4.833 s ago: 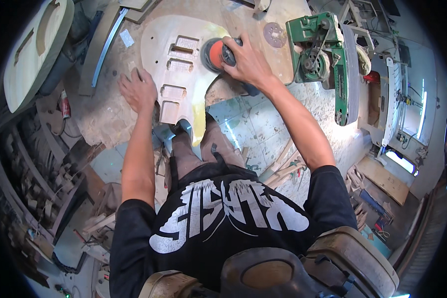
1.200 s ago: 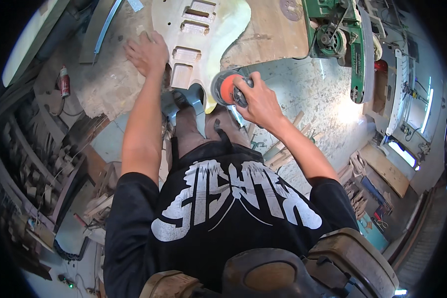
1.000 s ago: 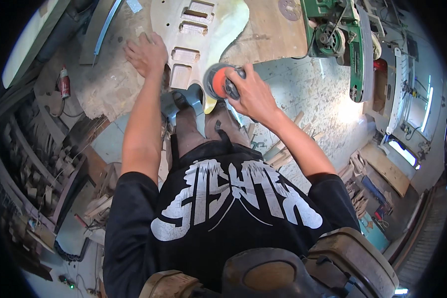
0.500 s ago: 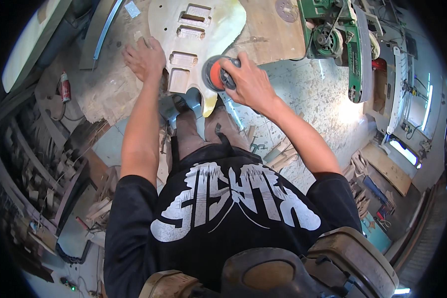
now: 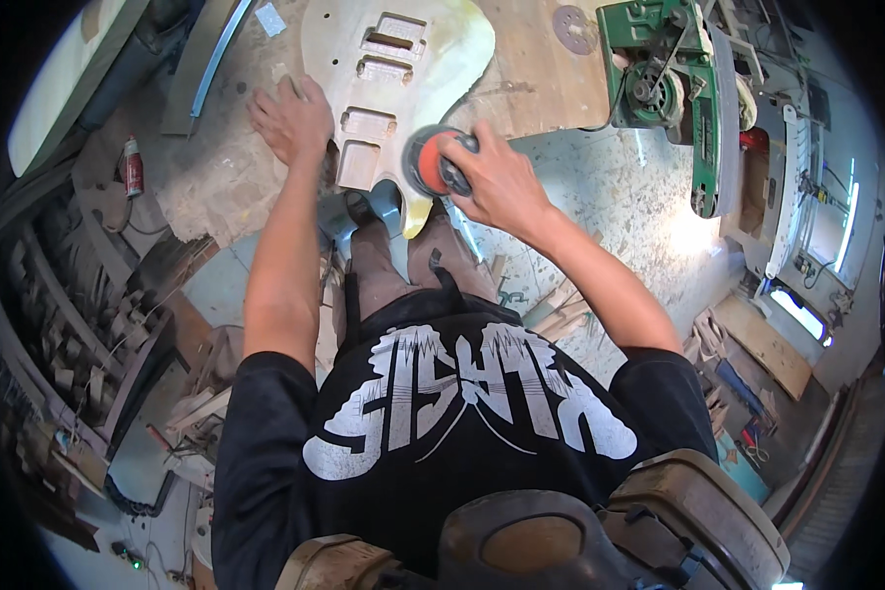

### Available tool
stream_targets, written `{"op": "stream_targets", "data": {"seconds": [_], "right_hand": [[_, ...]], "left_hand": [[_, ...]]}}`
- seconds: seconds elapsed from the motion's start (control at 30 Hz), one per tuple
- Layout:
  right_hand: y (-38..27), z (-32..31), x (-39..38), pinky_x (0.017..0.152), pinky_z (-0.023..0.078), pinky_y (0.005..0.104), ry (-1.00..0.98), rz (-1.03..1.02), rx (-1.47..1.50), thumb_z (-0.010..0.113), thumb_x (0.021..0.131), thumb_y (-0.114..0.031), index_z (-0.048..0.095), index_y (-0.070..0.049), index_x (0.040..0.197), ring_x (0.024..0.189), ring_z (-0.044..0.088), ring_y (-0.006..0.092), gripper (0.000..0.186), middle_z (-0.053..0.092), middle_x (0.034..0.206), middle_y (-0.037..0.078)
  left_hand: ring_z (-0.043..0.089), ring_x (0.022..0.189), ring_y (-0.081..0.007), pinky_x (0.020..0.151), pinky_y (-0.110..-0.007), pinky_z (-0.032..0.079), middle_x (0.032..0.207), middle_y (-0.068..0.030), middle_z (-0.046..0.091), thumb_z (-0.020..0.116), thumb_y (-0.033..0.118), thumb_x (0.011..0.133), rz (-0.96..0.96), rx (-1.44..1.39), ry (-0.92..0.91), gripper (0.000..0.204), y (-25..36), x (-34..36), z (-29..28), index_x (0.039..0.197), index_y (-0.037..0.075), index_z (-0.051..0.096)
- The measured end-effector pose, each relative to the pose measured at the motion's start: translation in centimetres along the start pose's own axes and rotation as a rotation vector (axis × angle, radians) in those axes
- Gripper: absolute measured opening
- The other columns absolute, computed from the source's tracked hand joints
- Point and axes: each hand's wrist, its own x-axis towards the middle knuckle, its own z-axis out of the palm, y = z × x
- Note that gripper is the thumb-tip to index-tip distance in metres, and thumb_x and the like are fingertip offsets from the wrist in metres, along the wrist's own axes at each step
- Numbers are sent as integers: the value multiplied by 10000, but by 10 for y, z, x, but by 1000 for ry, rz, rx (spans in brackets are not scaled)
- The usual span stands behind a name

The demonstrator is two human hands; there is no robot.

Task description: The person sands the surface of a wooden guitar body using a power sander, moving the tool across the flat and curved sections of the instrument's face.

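A pale wooden guitar body (image 5: 442,49) with several routed pockets and a yellowish tip lies on the workbench (image 5: 531,98), its horn overhanging the near edge. My right hand (image 5: 492,177) is closed on a round orange-and-black orbital sander (image 5: 428,162), whose pad sits against the body's right curved edge beside the horn. My left hand (image 5: 290,123), fingers bent but apart, rests at the body's left side, on or beside the bench; what lies under its palm is hidden.
A green belt sanding machine (image 5: 649,98) stands at upper right, near a sanding disc (image 5: 575,29). A blue metal strip (image 5: 216,59), a curved wood piece (image 5: 59,88) and a spray can (image 5: 133,167) are at left. Wood offcuts (image 5: 560,305) lie on the floor below.
Since the oldest frame, the sander has moved down along the body's right edge to the horn area. Over the last second it has shifted only slightly. My left hand stays at the left side.
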Motion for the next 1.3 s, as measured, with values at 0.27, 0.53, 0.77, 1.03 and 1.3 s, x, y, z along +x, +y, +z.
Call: {"op": "stream_targets", "data": {"seconds": [0.27,0.53,0.77,1.03,1.3], "right_hand": [[4,-9,16,783,597,562,23,15,-29,833,766,-139,545,-204,1343,993,671,463,648,518,1189,198],[13,-8,5,800,597,551,-5,59,17,820,774,-133,541,-204,1351,971,672,466,645,520,1196,211],[14,-13,30,756,596,570,71,-11,-43,811,780,-130,540,-206,1343,974,674,472,630,521,1187,218],[21,-19,23,751,592,559,49,36,-59,812,771,-117,548,-195,1312,928,680,473,607,520,1172,223],[24,-11,29,755,599,556,70,-49,-58,826,763,-134,526,-200,1339,909,682,480,653,520,1155,223]], "left_hand": [[313,1526,-451,1270,-566,230,1593,-276,429,451,499,1046,-19,8,-9,591,1,2,0,1454,118,644],[311,1524,-461,1271,-561,226,1583,-288,433,444,490,1052,-4,16,4,590,5,1,-4,1454,105,642],[328,1507,-465,1257,-566,244,1556,-287,454,460,490,1051,22,17,25,581,0,-1,0,1433,96,653],[332,1512,-448,1246,-570,267,1558,-276,457,465,488,1050,29,61,18,574,1,0,0,1437,108,653],[340,1505,-454,1240,-572,281,1556,-281,458,476,487,1046,13,61,17,569,1,-2,-1,1438,114,652]]}}
